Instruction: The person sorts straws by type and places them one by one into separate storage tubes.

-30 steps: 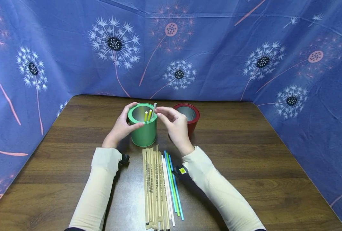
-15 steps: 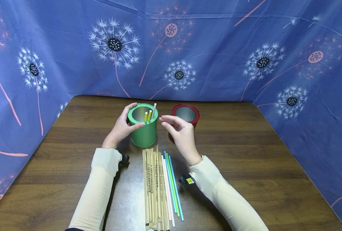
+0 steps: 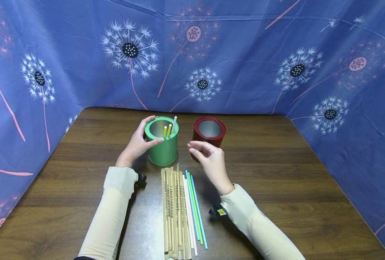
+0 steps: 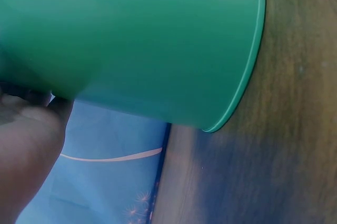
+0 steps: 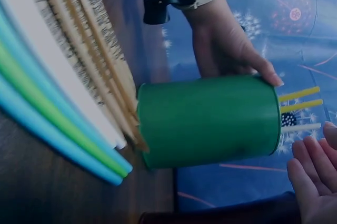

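The green can (image 3: 162, 150) stands upright on the table, with my left hand (image 3: 136, 142) gripping its left side near the rim, thumb across the front. Two yellow straws (image 3: 169, 129) and a white straw (image 3: 174, 123) lean inside it, their ends poking above the rim. My right hand (image 3: 211, 159) hovers to the right of the can, in front of the red can (image 3: 217, 140). Its thumb and fingers are loosely bent, with nothing seen between them. In the right wrist view, these relaxed fingers (image 5: 311, 169) are beside the protruding straws.
Several paper-wrapped straws (image 3: 171, 209) lie in a bundle in front of the green can. Right of them are loose straws: white (image 3: 189, 213), green (image 3: 195, 209) and blue (image 3: 199, 215). A patterned blue cloth (image 3: 244, 72) hangs behind the table.
My right hand has let go of the white straw at the green can's rim and moved right and toward me. The left hand stays on the can.
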The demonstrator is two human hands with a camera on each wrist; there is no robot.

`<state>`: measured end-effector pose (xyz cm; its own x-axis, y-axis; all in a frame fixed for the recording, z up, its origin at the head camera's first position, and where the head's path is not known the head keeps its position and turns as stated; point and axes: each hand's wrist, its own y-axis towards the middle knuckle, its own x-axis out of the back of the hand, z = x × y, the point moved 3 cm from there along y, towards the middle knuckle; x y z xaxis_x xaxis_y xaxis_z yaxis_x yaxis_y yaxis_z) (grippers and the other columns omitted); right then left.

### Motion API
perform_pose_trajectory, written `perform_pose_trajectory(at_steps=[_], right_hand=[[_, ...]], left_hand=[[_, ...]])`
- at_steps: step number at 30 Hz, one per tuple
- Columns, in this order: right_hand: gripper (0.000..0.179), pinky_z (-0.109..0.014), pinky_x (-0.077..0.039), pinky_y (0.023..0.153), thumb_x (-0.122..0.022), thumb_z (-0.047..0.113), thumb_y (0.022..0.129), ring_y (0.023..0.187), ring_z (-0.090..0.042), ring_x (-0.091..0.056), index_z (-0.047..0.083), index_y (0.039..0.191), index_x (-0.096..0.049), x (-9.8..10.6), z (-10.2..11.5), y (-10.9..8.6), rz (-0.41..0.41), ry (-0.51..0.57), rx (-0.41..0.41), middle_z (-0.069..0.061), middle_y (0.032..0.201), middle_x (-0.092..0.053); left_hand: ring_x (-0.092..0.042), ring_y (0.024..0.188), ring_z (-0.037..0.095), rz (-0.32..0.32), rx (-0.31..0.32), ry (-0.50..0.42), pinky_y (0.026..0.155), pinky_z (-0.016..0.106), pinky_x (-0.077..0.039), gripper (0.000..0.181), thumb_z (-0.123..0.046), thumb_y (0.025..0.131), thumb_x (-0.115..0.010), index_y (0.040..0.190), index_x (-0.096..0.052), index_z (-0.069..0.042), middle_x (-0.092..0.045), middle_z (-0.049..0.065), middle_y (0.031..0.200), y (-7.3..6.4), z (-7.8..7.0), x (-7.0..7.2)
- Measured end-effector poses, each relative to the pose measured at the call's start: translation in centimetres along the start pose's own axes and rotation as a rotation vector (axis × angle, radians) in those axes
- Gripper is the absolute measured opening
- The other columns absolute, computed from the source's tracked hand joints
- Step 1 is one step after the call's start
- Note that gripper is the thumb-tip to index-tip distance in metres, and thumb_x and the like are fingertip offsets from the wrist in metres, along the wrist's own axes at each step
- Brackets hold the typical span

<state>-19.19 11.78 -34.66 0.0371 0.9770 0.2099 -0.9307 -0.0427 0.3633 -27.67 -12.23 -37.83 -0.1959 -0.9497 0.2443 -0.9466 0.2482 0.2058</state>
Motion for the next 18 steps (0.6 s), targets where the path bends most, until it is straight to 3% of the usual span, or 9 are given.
perform_pose_trajectory(at_steps=[11, 18], right_hand=[[0.025, -0.014, -0.053, 0.077, -0.074, 0.011, 0.084, 0.094, -0.021, -0.072, 0.001, 0.107, -0.072, 0.8, -2.5, -1.0, 0.038, -0.12, -0.072, -0.013, 0.102, -0.075], [0.026, -0.026, -0.057, 0.082, -0.074, 0.011, 0.084, 0.092, -0.024, -0.072, 0.0, 0.107, -0.072, 1.1, -3.6, -1.6, 0.098, -0.18, -0.112, -0.014, 0.099, -0.075]], left_hand=[[-0.049, 0.122, 0.026, -0.016, -0.029, 0.028, 0.103, 0.04, -0.04, 0.084, -0.01, 0.082, -0.074, 0.151, -0.026, -0.017, -0.044, 0.012, 0.143, 0.0, 0.0, 0.0], [-0.049, 0.121, 0.025, -0.016, -0.032, 0.028, 0.102, 0.04, -0.041, 0.085, -0.009, 0.082, -0.074, 0.151, -0.026, -0.015, -0.044, 0.013, 0.143, 0.0, 0.0, 0.0]])
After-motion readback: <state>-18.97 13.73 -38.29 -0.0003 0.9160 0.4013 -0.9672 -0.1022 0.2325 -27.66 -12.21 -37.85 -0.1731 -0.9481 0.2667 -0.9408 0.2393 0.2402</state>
